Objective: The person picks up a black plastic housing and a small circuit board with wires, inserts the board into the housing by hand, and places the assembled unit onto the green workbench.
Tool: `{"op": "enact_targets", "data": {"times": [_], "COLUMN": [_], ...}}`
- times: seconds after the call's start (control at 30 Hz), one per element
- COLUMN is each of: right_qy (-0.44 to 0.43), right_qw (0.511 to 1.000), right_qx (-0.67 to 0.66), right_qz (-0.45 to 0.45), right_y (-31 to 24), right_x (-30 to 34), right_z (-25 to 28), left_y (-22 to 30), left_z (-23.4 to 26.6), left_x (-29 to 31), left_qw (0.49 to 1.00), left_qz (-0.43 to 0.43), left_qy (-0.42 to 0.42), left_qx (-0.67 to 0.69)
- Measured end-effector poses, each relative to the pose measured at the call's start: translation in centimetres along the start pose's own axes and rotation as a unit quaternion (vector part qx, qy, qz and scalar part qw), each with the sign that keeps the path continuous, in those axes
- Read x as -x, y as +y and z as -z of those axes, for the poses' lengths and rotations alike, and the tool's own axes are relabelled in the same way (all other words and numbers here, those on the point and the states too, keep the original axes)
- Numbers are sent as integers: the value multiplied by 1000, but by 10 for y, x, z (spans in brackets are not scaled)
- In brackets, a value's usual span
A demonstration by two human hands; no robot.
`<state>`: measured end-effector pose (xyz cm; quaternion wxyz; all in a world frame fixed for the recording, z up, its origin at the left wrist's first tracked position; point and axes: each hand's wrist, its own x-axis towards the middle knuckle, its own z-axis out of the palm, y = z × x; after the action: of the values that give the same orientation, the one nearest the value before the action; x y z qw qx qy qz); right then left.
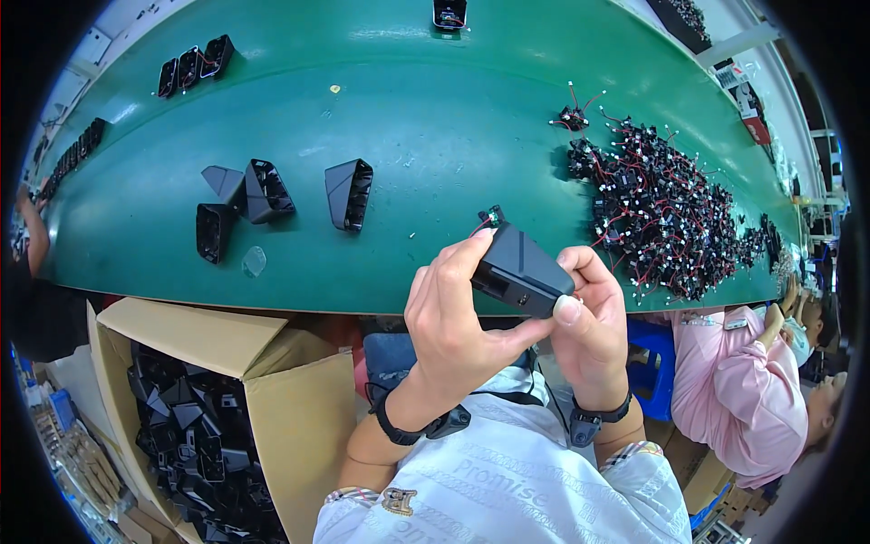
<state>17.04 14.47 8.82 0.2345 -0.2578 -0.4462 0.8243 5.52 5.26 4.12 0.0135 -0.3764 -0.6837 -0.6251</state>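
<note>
Head view: you hold a black wedge-shaped moulded plastic housing [523,269] in both hands above the near edge of the green conveyor belt [426,136]. Your left hand [458,331] is closed round its near end, forefinger over the top and thumb underneath; your right hand [591,322] pinches the far corner, thumb pressed on the lower face. A small green-and-black wired component [492,217] sticks out at the top of the housing, with a thin red lead just beside it. Risk 1: the lead looks thin and exposed, so a tighter squeeze or twist could pinch it against the shell edge or pull it loose. Risk 2: the shell is smooth and slightly glossy with slanted faces, so it may slide from a fingertip grip and fall into the gap between belt and lap. Risk 3: the component seems only partly seated; pressure off-axis could tilt it. Materials: hard matt-to-satin plastic, sharp angular ridges, a rectangular opening on the near face. On the belt lie four similar empty black shells [246,192], hollow, ribbed inside, well apart from your hands. To your right sits a heap of small black parts with red and white wires [662,213], tangled. An open brown cardboard box of black shells [195,426] stands at your left.
</note>
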Motion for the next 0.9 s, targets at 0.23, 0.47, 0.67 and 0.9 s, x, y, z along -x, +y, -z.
{"op": "enact_targets", "data": {"times": [0.23, 0.47, 0.67, 0.9], "right_qy": [-19, -36, -31, -87], "right_qw": [998, 993, 964, 893], "right_qx": [-5, 114, 249, 411], "right_qz": [-59, 12, 88, 158], "right_y": [-7, -6, -3, -20], "right_x": [-10, -7, 2, -5], "right_z": [-7, -8, -12, -5], "left_y": [-13, -14, -35, -26], "left_z": [13, 24, 24, 20], "left_x": [-6, -12, -3, -6], "left_qw": [999, 942, 877, 907], "left_qz": [-11, 162, 125, 84], "left_qy": [-26, -174, -216, -165], "left_qx": [-16, 239, 411, 377]}}
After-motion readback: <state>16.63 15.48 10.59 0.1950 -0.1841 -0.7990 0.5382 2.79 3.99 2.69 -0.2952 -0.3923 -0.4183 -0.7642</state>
